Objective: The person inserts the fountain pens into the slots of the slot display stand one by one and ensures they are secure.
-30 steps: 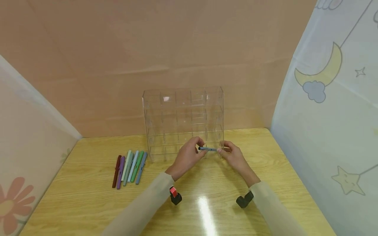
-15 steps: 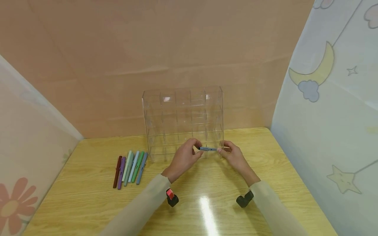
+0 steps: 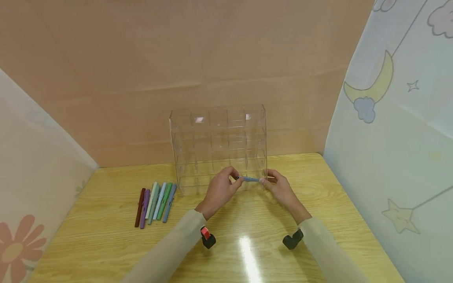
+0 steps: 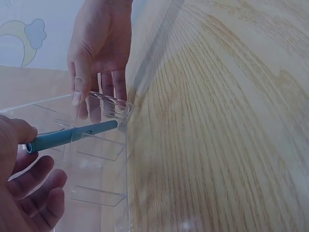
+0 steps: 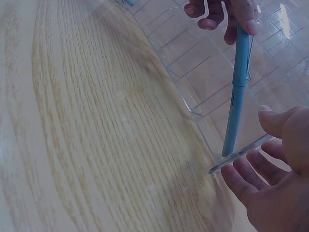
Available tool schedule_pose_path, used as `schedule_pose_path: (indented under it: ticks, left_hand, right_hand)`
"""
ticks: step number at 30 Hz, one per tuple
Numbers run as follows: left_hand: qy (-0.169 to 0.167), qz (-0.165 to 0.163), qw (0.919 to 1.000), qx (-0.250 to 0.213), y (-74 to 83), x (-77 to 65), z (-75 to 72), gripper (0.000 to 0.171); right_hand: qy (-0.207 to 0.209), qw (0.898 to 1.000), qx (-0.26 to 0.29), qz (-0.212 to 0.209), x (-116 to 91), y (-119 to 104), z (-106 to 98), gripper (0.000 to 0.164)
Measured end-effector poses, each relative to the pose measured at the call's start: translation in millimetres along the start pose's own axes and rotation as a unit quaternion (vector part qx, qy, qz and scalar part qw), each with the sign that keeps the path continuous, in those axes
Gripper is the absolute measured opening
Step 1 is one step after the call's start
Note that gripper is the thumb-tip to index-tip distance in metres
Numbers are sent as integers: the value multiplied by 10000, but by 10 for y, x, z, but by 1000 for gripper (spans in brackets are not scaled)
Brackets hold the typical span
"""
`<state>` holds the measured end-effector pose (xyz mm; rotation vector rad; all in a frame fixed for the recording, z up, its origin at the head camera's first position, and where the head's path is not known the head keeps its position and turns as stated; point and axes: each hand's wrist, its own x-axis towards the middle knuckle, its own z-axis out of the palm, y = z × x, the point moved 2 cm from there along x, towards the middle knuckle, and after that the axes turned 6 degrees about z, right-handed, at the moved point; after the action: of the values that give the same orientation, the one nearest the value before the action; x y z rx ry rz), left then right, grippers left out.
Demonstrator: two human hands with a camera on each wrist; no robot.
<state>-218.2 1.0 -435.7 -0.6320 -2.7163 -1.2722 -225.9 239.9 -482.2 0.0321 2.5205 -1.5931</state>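
Note:
A blue pen (image 3: 252, 179) with a clip lies across the lower right front of a clear acrylic rack (image 3: 264, 137). My left hand (image 3: 221, 190) pinches the pen's capped end between thumb and forefinger; its other fingers curl loosely beneath in the left wrist view. The pen's far end reaches right to the rack's side panel, as the right wrist view shows on the pen (image 5: 236, 96). At that panel, my right hand (image 3: 283, 192) grips the edge, thumb on the inner side and fingers along the outside (image 5: 244, 176).
Several pens in dark red, purple, pale green, green and blue lie side by side left of the rack, among them a purple pen (image 3: 145, 208). The wooden table (image 3: 106, 243) ends at a tan backdrop (image 3: 219, 59), with printed cloth walls at both sides.
My left hand has drawn slightly left, and its thumb now presses onto the pen's capped end, which stood in a looser hold before. My right hand stays at the rack's side panel.

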Motion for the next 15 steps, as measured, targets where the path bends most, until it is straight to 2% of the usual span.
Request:
schedule_pose_path:
  ticks: [8,15]
  left_hand:
    - [-2,-21,9999,-125,-15,-8,2,19]
    - [-73,-74,9995,-291,-14,-64,-44,31]
  right_hand:
    - [13,10000,51,12,-10,-13,1,62]
    - [40,10000,7,-35,-31,-21,-2,61]
